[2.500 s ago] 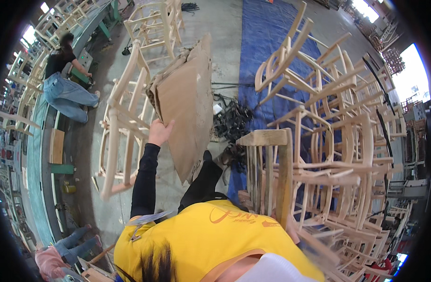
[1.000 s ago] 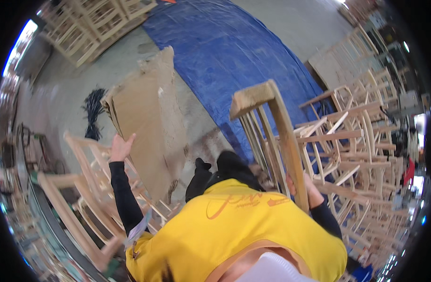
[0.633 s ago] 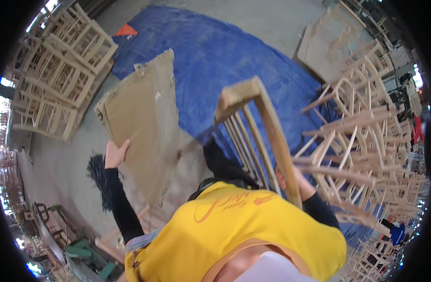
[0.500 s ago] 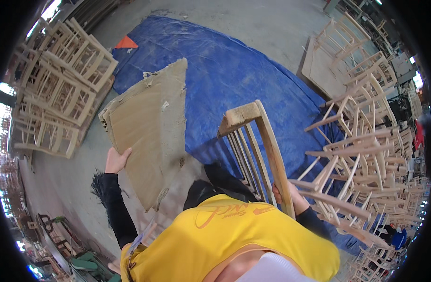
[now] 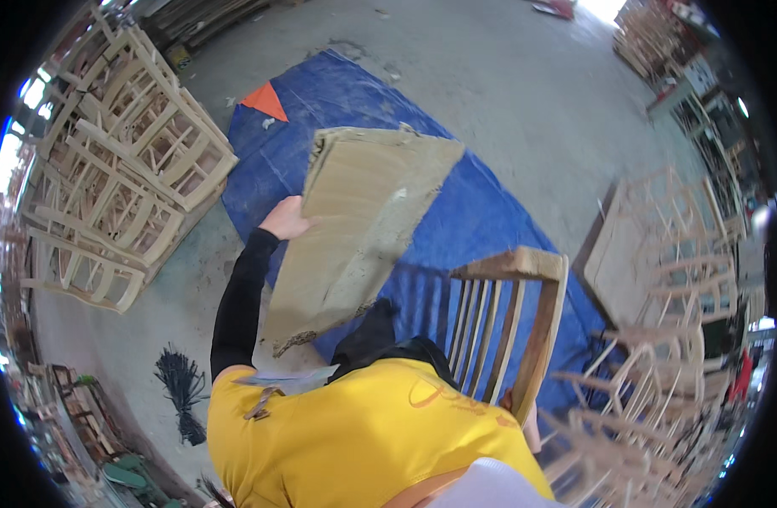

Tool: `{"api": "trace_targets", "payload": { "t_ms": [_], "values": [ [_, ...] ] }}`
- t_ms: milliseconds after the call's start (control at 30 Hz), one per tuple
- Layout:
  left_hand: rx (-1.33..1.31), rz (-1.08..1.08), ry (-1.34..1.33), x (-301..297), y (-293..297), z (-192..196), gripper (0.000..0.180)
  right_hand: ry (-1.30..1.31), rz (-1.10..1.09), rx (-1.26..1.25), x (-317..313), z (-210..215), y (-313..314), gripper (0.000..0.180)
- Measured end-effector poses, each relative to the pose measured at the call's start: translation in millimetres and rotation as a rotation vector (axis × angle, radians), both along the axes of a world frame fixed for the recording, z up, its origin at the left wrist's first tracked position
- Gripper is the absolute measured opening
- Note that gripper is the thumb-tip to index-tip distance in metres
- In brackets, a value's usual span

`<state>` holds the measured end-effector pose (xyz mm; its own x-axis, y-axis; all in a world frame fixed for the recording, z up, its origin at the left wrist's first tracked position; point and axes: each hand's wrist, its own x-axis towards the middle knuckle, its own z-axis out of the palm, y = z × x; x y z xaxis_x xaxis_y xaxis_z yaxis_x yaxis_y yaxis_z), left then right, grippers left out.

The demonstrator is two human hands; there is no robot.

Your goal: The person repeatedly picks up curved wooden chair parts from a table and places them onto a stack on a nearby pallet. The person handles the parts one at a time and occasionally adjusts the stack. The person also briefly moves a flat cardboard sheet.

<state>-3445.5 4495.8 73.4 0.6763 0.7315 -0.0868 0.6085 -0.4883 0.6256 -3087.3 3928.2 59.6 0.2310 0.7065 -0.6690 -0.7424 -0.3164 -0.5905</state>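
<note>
A worn tan cardboard sheet [image 5: 359, 216], ragged at its edges, is held up in front of me over the floor. My left hand [image 5: 287, 218] grips its left edge, thumb on the near face. On my right, a wooden slatted frame [image 5: 547, 334] stands tilted, with a thick top rail and several thin upright slats. My right hand [image 5: 530, 426] is closed round its right side post, partly hidden behind the wood. Beneath both things lies a blue tarp [image 5: 439, 237] on the grey floor.
Wooden chair frames [image 5: 134, 169] are stacked at the left. More pale chairs [image 5: 651, 364] crowd the right, beside a flat board [image 5: 621, 254]. An orange triangular piece [image 5: 265, 102] lies at the tarp's far corner. A black bristly bundle [image 5: 182, 389] rests on the floor at near left.
My left hand has carried the cardboard forward and to the right, over the tarp. The slatted frame now appears further right and lower, still in my right hand. The whole view has turned.
</note>
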Motion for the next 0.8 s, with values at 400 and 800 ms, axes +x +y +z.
{"api": "trace_targets", "payload": {
  "t_ms": [400, 800],
  "values": [
    [-0.033, -0.127, -0.016, 292.3, 404.8, -19.6, 0.043, -0.057, -0.21, -0.162, 248.2, 23.2, 345.4, 0.031],
    [-0.001, 0.413, 0.413, 433.5, 720.7, -96.9, 0.061, 0.177, -0.031, -0.131, 550.3, 33.5, 699.0, 0.025]
  ]
}}
